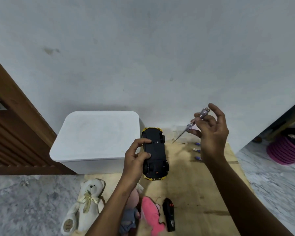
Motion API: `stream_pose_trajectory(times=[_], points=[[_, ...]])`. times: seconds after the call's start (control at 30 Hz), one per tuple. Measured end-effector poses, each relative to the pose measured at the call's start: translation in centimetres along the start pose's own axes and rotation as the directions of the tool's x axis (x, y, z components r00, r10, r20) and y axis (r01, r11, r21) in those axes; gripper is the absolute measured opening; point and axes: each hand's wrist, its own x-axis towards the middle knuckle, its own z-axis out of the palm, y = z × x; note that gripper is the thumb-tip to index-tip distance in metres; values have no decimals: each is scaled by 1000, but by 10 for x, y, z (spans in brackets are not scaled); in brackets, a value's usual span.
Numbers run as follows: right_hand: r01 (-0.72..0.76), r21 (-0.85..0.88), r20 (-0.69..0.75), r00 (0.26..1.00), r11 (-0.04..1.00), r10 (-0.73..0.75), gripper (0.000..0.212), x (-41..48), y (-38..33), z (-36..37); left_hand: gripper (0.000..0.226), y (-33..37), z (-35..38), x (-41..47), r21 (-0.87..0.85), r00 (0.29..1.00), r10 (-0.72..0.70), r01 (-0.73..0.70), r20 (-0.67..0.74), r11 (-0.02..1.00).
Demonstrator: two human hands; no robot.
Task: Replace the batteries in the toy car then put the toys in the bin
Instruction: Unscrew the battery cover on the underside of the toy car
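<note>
The white bin (95,138) has its lid on, so its contents are hidden. Just right of it, over the cardboard (194,184), the car (154,155) is belly-up, with a black underside and gold edges. The left hand (136,159) grips its side. The right hand (211,132) pinches one screwdriver (189,125). Three batteries (195,149) show, with three plush toys (87,201) and one remote (169,213).

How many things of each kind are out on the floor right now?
Soft toys: 3 (white bear, doll, pink plush)
Toy car: 1
Remote: 1
Screwdriver: 1
Batteries: 3 visible
Bin: 1
Total: 10
</note>
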Motion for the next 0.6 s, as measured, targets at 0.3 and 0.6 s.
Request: stream_pose_trajectory(times=[0.3,0.6], points=[[-238,-692,68,918,682,390,39,0,156,-97,38,-21,13,5,-4,1000,-19,19,-19,1000],[-93,-905,159,831,414,534,38,-13,247,-138,39,-30,21,12,7,998,-60,60,-21,998]])
